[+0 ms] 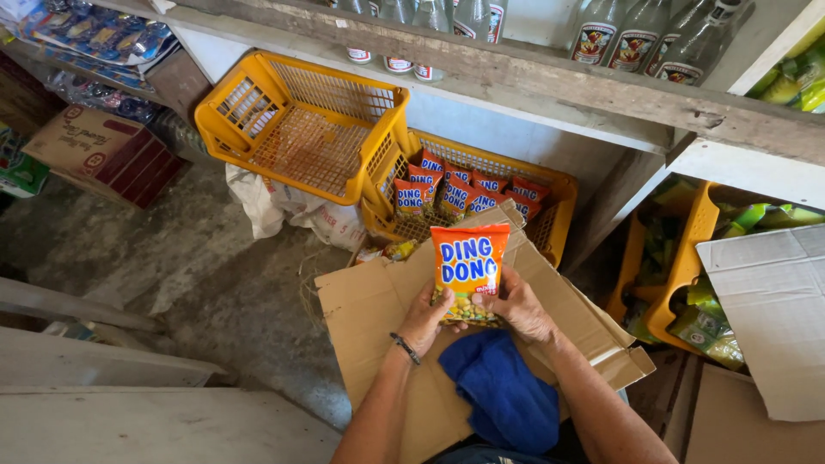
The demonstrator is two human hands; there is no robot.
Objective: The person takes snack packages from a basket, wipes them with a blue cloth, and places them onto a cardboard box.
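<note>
- Orange snack packet (468,265) held upright, long axis vertical in the head view, printed face toward the camera, top edge pointing away toward the crates, bottom edge down in the fingers
- Located above the flattened cardboard box (378,318), roughly at centre of view, just in front of the lower yellow crate (554,219)
- Left hand (425,316) closed on the packet's lower left corner, thumb on the front face, fingers wrapped behind; dark band at the wrist
- Right hand (522,305) closed on the lower right edge, thumb across the bottom of the front face, fingers behind
- Both forearms entering from the bottom edge, converging upward toward the packet, wrists slightly bent inward
- Blue cloth (503,391) lying bunched on the cardboard between the forearms, just below the hands
- Lower yellow crate holding a row of matching orange packets (455,193), standing on edge, faces toward the camera
- Second yellow crate (305,125), empty, tilted and resting on the left rim of the lower one
- Rough concrete floor (198,266), grey and stained; white sack (284,210) slumped beneath the tilted crate
- Weathered wooden shelf (550,82) running across the top, clear bottles (653,34) standing on it
- Further yellow crate (687,258) at right with green packets; red-and-brown carton (103,150) at left
</note>
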